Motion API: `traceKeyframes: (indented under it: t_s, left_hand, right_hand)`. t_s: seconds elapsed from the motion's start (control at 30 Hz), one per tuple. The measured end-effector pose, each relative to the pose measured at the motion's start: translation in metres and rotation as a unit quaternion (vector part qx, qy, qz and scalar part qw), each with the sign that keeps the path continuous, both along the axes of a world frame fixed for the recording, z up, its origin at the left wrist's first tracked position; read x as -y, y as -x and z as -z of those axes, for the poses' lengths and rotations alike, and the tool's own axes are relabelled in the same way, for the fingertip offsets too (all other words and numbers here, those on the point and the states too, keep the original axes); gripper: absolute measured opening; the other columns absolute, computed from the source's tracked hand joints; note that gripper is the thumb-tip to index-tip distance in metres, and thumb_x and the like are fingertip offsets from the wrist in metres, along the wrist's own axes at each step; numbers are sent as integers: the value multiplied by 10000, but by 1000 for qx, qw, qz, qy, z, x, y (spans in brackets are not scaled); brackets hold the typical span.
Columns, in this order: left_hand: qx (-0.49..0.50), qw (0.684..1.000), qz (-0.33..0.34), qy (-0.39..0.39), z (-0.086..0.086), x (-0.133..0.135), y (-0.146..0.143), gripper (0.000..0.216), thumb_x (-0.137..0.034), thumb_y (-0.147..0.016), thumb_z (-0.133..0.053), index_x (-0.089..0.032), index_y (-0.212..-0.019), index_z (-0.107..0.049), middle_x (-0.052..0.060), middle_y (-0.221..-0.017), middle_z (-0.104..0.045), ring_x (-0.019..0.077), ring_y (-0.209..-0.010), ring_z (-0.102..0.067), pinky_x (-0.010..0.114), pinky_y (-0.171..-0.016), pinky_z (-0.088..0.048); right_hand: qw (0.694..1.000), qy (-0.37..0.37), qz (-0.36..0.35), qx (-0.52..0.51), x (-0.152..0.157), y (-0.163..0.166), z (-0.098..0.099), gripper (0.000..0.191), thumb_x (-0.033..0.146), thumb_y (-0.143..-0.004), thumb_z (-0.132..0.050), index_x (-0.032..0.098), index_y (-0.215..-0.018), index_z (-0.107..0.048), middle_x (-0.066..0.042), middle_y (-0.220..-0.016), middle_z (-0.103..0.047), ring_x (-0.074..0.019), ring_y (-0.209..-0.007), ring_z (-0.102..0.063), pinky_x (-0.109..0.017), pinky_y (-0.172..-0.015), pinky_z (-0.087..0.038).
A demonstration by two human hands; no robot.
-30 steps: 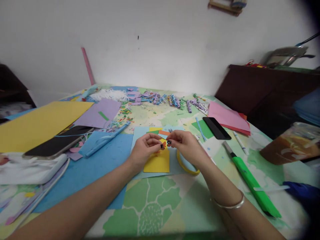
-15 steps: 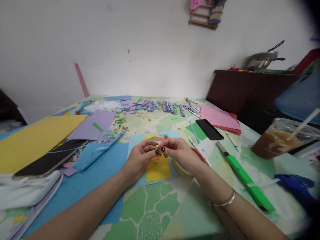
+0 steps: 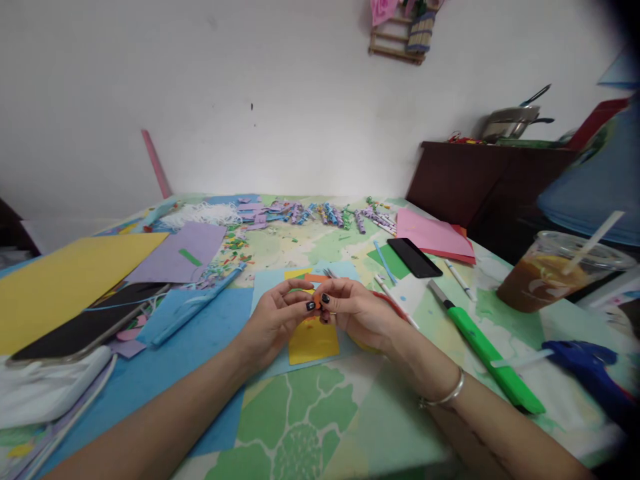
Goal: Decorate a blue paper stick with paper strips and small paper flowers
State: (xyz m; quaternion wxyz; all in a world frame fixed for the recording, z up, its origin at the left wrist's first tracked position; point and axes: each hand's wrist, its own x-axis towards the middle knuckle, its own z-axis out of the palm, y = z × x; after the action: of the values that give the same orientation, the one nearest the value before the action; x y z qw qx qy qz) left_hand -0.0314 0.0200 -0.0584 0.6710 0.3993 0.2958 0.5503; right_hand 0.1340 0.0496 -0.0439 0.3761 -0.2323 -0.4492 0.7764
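Observation:
My left hand [image 3: 281, 313] and my right hand [image 3: 354, 308] meet at the centre, thumbs and fingertips pinched together. Between them is a small piece of orange paper [image 3: 317, 301], mostly covered by the fingers. Below them lies a yellow paper sheet [image 3: 315, 345] on a light blue sheet [image 3: 277, 360]. An orange paper strip [image 3: 327, 278] rests just behind the fingers. Scissors with red handles [image 3: 391, 303] lie partly under my right hand, their tips showing behind it. A yellow ring, likely a tape roll, is mostly hidden beneath the right wrist.
At right are a green utility knife [image 3: 493, 357], a blue glue gun [image 3: 585, 367], an iced drink cup [image 3: 545, 273] and a black phone [image 3: 415, 257]. Curled paper pieces [image 3: 325, 215] line the back. Coloured sheets [image 3: 75, 283] and another phone [image 3: 90, 323] are at left.
The view has shifted slightly to the right. Both hands stay together, and the fingertips have turned a little around the orange paper, showing more of it.

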Motion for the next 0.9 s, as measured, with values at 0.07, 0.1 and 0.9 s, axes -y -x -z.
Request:
traceKeyframes:
  t_s: [0.07,0.1,0.9]
  left_hand:
    - [0,1000,8,-2,0,1,1,332,-135,-657,-787,-154,-946,-626,37,-794,-739,182,-696,-703,319,-737,-536]
    - [0,1000,10,-1,0,1,1,329,-127,-660,-782,-156,-947,-626,37,-796,-741,181,-694,-703,317,-731,-539]
    - [-118,990,-42,-62,-3,5,0,332,-160,-612,-811,-159,-912,-669,46,-878,-715,165,-832,-659,264,-758,-511]
  right_hand:
    - [1000,15,-12,-1,1,-1,0,186,199,-617,-823,163,-752,-700,0,-750,-616,-99,-654,-552,-243,-638,-435]
    - [1000,21,-16,0,2,-1,-1,187,199,-621,-820,163,-754,-694,4,-731,-611,-100,-651,-552,-242,-634,-434]
    - [875,-336,227,263,14,10,1,14,196,-718,-598,190,-713,-587,7,-659,-591,-113,-602,-522,-251,-572,-412]
